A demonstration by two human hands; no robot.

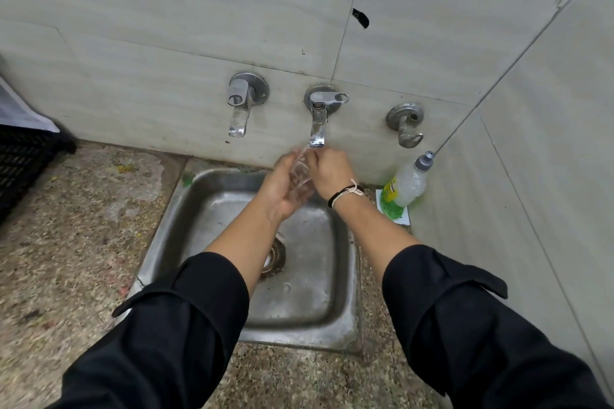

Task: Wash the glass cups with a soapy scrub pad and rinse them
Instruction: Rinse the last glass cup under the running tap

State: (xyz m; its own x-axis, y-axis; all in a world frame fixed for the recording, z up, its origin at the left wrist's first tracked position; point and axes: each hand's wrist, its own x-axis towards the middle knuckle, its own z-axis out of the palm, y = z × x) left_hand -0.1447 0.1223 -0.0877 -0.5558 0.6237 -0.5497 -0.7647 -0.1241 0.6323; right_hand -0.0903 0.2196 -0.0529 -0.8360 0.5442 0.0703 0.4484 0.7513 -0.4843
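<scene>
A black crate (23, 163) is sitting at the far left of the speckled counter (83, 226). Over the steel sink (299, 309), the left hand (282, 189) is cupping a clear glass cup (299, 173) from below, fingers curled round it, while the right hand (327, 169) is gripping its upper part just under the middle tap (319, 119). This is looking like the rinsing step; whether water is running is hard to tell. Next, turning the cup under the spout seems needed. A soap bottle (407, 186) is standing right, over a green scrub pad (393, 209)
</scene>
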